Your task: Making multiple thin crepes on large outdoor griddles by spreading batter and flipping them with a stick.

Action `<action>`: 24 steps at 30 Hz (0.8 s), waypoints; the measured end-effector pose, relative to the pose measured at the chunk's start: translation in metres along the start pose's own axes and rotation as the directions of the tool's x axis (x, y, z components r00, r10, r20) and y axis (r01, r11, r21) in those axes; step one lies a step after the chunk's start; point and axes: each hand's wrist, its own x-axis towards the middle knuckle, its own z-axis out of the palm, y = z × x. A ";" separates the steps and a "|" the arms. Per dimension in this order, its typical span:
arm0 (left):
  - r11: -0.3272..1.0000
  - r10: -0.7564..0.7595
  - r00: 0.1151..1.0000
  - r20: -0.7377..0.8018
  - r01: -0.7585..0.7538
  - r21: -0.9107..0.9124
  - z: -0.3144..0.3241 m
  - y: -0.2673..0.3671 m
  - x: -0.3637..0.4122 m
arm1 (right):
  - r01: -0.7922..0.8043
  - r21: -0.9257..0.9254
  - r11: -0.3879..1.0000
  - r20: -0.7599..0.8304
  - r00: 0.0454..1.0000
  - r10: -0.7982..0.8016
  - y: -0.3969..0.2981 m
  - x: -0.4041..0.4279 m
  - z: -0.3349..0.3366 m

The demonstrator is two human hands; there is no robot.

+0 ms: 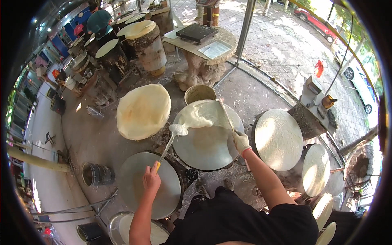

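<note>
My left hand [151, 179] is bare and closed around the yellow handle of a long metal ladle [178, 130]. The ladle's batter-smeared bowl is over the left edge of a large round griddle [199, 153]. Pale wet batter [199, 118] lies across the griddle's far half, thickest near the ladle. A cream work glove with a red cuff covers my right hand [241, 142], which grips a long thin stick-like spreader [226, 113]. Its far end reaches the griddle's back rim, and its near end sticks out below my wrist.
Left of the griddle is a stack of large thin pancakes [144, 111]; behind it, a batter-stained bucket [200, 93]. Batter-coated griddles [278, 139] stand to the right. Another griddle [147, 186] lies below my left hand. A co-worker [99, 23] bends among drum stoves at the far left.
</note>
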 end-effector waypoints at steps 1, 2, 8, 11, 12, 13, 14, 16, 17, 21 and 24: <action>0.997 0.033 0.998 -0.055 -0.037 -0.075 0.001 0.012 -0.002 | 0.130 -0.048 0.990 0.011 0.992 -0.130 0.023 0.028 0.008; 0.987 0.050 0.992 -0.113 -0.067 -0.144 0.004 0.020 -0.005 | 0.258 -0.095 0.962 0.038 0.966 -0.255 0.035 0.045 0.022; 0.874 -0.115 0.948 -0.296 -0.045 -0.484 0.009 0.053 -0.032 | 0.106 -0.294 0.950 0.341 0.940 0.000 -0.052 -0.006 0.002; 0.795 -0.258 0.945 -0.202 0.089 -0.600 0.018 0.079 -0.030 | 0.121 0.137 0.983 0.105 0.985 -0.135 -0.002 0.071 -0.008; 0.799 -0.286 0.936 -0.206 0.114 -0.591 0.026 0.074 -0.037 | 0.053 -0.011 0.999 0.323 0.945 -0.047 -0.014 0.060 0.007; 0.693 -0.372 0.921 -0.115 0.194 -0.695 0.036 0.069 -0.041 | 0.024 -0.170 0.985 0.505 0.861 0.066 -0.038 0.037 0.019; 0.566 -0.431 0.902 -0.008 0.264 -0.781 0.043 0.070 -0.046 | 0.017 -0.228 0.974 0.559 0.821 0.117 -0.042 0.032 0.020; 0.481 -0.486 0.873 0.035 0.301 -0.823 0.034 0.088 -0.055 | 0.066 -0.293 0.954 0.553 0.825 0.113 -0.049 0.021 0.007; 0.393 -0.522 0.849 0.077 0.320 -0.862 0.030 0.093 -0.058 | 0.118 -0.350 0.929 0.540 0.836 0.097 -0.048 0.023 -0.001; 0.451 -0.575 0.815 0.074 0.391 -0.802 0.043 0.101 -0.064 | 0.109 -0.052 0.993 0.423 0.903 -0.077 -0.037 0.073 -0.005; 0.603 -0.570 0.821 -0.011 0.410 -0.684 0.059 0.102 -0.065 | 0.044 -0.308 0.950 0.588 0.794 0.154 -0.052 0.055 0.002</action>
